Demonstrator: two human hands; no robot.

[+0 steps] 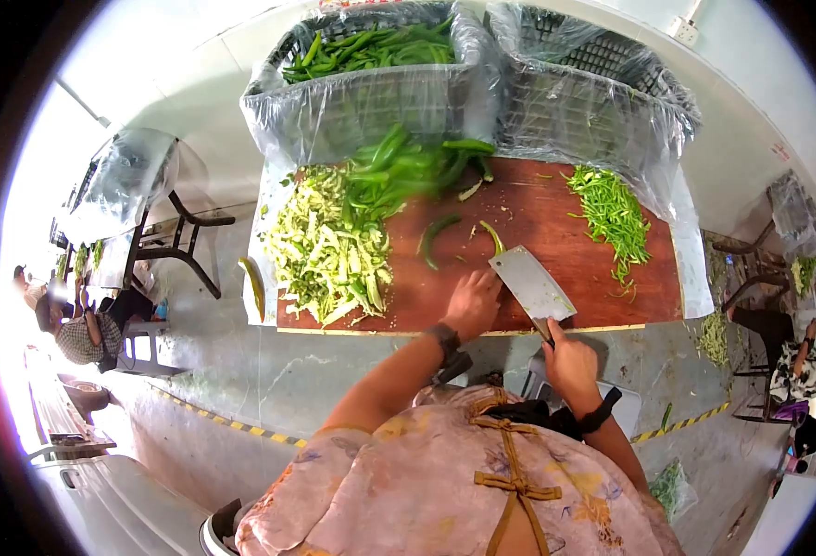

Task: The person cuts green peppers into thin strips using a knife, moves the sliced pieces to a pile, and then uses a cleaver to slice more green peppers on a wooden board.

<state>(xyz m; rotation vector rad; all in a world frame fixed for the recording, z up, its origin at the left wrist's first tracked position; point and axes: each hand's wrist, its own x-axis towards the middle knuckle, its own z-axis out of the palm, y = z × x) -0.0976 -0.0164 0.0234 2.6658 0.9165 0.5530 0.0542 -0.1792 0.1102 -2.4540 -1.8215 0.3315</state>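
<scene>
My right hand (570,369) is closed round the handle of a cleaver (533,285). Its broad blade lies slanted over the wooden board (426,306), tip toward the upper left. Just left of the blade, my left hand (473,304) rests low on the board with bent fingers close together; anything under them is hidden. A thin green pepper piece (492,237) lies above the blade's corner, and a curved dark green pepper (434,241) further left. Whole green peppers (394,171) are heaped at the back, partly blurred. Pale seedy pepper cores (325,255) cover the left side; shredded green pepper (612,218) is piled right.
Two plastic-lined crates stand behind the board: the left crate (362,102) holds green peppers, beside the right crate (593,111). A yellowish pepper (252,287) lies at the left edge. Other people sit far left and far right. A plastic bag (672,489) is on the floor.
</scene>
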